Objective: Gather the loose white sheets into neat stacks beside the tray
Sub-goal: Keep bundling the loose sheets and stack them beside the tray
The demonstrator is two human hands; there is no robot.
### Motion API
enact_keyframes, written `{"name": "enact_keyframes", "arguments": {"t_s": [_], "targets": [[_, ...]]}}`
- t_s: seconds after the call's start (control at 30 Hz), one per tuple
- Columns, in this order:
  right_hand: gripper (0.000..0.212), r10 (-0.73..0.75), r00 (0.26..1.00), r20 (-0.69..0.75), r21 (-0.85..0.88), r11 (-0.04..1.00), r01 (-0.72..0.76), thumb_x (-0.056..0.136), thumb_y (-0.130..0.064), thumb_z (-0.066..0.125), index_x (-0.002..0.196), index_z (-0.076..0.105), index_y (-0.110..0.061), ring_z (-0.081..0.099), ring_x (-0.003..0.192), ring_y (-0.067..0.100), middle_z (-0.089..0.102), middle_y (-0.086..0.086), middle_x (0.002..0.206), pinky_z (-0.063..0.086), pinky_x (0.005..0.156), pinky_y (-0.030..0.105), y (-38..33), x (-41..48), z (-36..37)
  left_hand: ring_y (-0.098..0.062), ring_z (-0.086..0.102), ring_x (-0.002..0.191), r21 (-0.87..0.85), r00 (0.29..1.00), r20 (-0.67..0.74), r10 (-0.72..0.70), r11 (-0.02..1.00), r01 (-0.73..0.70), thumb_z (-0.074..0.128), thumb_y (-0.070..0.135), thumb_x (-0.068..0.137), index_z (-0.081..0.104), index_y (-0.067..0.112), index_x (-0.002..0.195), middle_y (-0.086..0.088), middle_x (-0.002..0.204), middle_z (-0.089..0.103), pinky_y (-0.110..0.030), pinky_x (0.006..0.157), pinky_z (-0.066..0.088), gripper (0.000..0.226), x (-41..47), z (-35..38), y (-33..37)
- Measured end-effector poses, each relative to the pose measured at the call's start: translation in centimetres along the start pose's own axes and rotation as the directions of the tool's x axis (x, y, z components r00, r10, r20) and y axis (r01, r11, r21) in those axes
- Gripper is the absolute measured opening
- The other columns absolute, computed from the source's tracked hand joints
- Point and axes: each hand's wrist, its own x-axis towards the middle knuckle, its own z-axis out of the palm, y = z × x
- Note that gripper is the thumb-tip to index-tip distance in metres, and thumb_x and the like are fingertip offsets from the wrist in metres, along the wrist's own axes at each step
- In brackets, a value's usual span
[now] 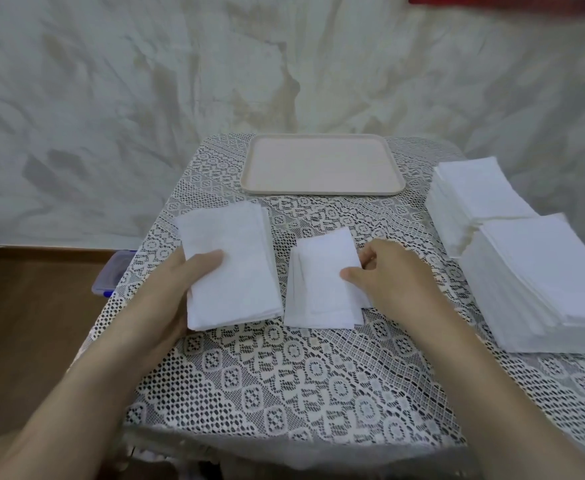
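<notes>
A pale pink tray lies at the far middle of the lace-covered table. In front of it, on the left, a thin stack of white sheets is gripped at its left edge by my left hand, thumb on top. In the middle lies a smaller, uneven pile of white sheets. My right hand pinches that pile's top sheet at its right edge. Two tall, neat stacks stand at the right: a far stack and a near stack.
A white cloth backdrop hangs behind the table. A clear plastic box with a blue lid sits on the wooden floor to the left of the table. The table's near edge runs just below my forearms.
</notes>
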Motion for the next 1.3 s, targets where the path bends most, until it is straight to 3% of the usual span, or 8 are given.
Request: {"name": "enact_keyframes", "arguments": {"t_s": [0.13, 0.4, 0.5, 0.63, 0.83, 0.93, 1.07, 1.3], "targets": [[0.020, -0.035, 0.999, -0.004, 0.111, 0.993, 0.035, 0.093, -0.032, 0.071, 0.082, 0.061, -0.019, 0.056, 0.067, 0.016, 0.062, -0.004, 0.074, 0.038, 0.059, 0.031, 0.2, 0.3, -0.1, -0.022, 0.075, 0.112, 0.032, 0.999, -0.005, 0.038, 0.999, -0.037, 0.064, 0.036, 0.086, 0.061, 0.021, 0.136, -0.002, 0.123, 0.078, -0.034, 0.080, 0.062, 0.052, 0.0, 0.1, 0.0], [0.015, -0.103, 0.991, 0.080, 0.503, 0.863, 0.049, 0.095, -0.018, 0.071, 0.084, 0.065, -0.009, 0.067, 0.082, 0.023, 0.075, 0.012, 0.092, 0.046, 0.074, 0.037, 1.3, 0.3, -1.5, -0.023, 0.073, 0.116, 0.008, 0.999, 0.002, 0.042, 0.999, -0.042, 0.064, 0.036, 0.087, 0.059, 0.021, 0.140, -0.003, 0.127, 0.076, -0.034, 0.087, 0.065, 0.055, 0.1, -0.2, 0.0], [0.013, -0.111, 0.992, 0.051, 0.390, 0.917, 0.082, 0.095, -0.023, 0.071, 0.086, 0.067, -0.014, 0.070, 0.085, 0.027, 0.075, 0.005, 0.087, 0.051, 0.079, 0.040, 1.0, 0.4, -0.9, -0.024, 0.073, 0.118, 0.001, 1.000, 0.006, 0.027, 1.000, -0.027, 0.069, 0.035, 0.089, 0.059, 0.020, 0.141, -0.003, 0.128, 0.076, -0.042, 0.094, 0.061, 0.055, 0.1, -0.2, 0.0], [0.019, -0.116, 0.984, -0.137, 0.070, 0.990, 0.126, 0.092, -0.033, 0.073, 0.080, 0.066, -0.021, 0.055, 0.064, 0.007, 0.062, -0.010, 0.071, 0.033, 0.055, 0.026, 0.4, 0.0, 0.0, -0.025, 0.072, 0.120, -0.010, 1.000, 0.010, 0.021, 1.000, -0.021, 0.072, 0.034, 0.092, 0.058, 0.020, 0.142, -0.004, 0.130, 0.075, -0.044, 0.097, 0.056, 0.054, 0.0, -0.3, 0.0], [0.027, -0.022, 1.000, -0.002, 0.306, 0.952, 0.021, 0.089, -0.029, 0.077, 0.073, 0.062, -0.013, 0.054, 0.065, 0.017, 0.063, -0.001, 0.068, 0.040, 0.067, 0.034, 1.3, 0.2, -1.2, -0.023, 0.072, 0.119, -0.006, 1.000, 0.003, 0.021, 1.000, -0.021, 0.063, 0.035, 0.089, 0.059, 0.020, 0.141, -0.003, 0.129, 0.075, -0.043, 0.096, 0.054, 0.054, 0.0, -0.2, 0.1], [0.032, -0.017, 0.998, 0.060, 0.149, 0.989, 0.008, 0.088, -0.037, 0.076, 0.079, 0.064, -0.009, 0.059, 0.068, 0.021, 0.071, 0.009, 0.078, 0.041, 0.064, 0.033, 1.1, -0.4, -1.0, -0.022, 0.073, 0.116, -0.027, 1.000, -0.020, 0.003, 1.000, -0.003, 0.063, 0.037, 0.087, 0.059, 0.020, 0.140, -0.002, 0.127, 0.076, -0.037, 0.088, 0.060, 0.056, -0.1, -0.1, 0.2], [0.035, -0.012, 0.999, 0.032, -0.051, 0.999, 0.014, 0.090, -0.048, 0.071, 0.090, 0.067, -0.013, 0.065, 0.075, 0.021, 0.068, 0.002, 0.080, 0.040, 0.061, 0.032, -0.2, -0.9, -0.2, -0.020, 0.075, 0.112, -0.087, 0.999, -0.030, -0.035, 0.996, 0.032, 0.064, 0.039, 0.085, 0.061, 0.019, 0.138, -0.003, 0.125, 0.077, -0.035, 0.080, 0.064, 0.057, -0.4, 0.1, 0.4], [0.024, -0.037, 0.998, 0.054, 0.017, 0.999, 0.037, 0.092, -0.029, 0.065, 0.093, 0.067, -0.004, 0.058, 0.070, 0.026, 0.070, 0.014, 0.090, 0.034, 0.060, 0.034, -0.4, -0.6, -0.1, -0.021, 0.077, 0.107, -0.104, 0.997, -0.056, -0.055, 0.993, 0.049, 0.063, 0.039, 0.083, 0.064, 0.015, 0.133, -0.005, 0.121, 0.078, -0.039, 0.085, 0.058, 0.056, -0.6, 0.4, 0.7]]}}
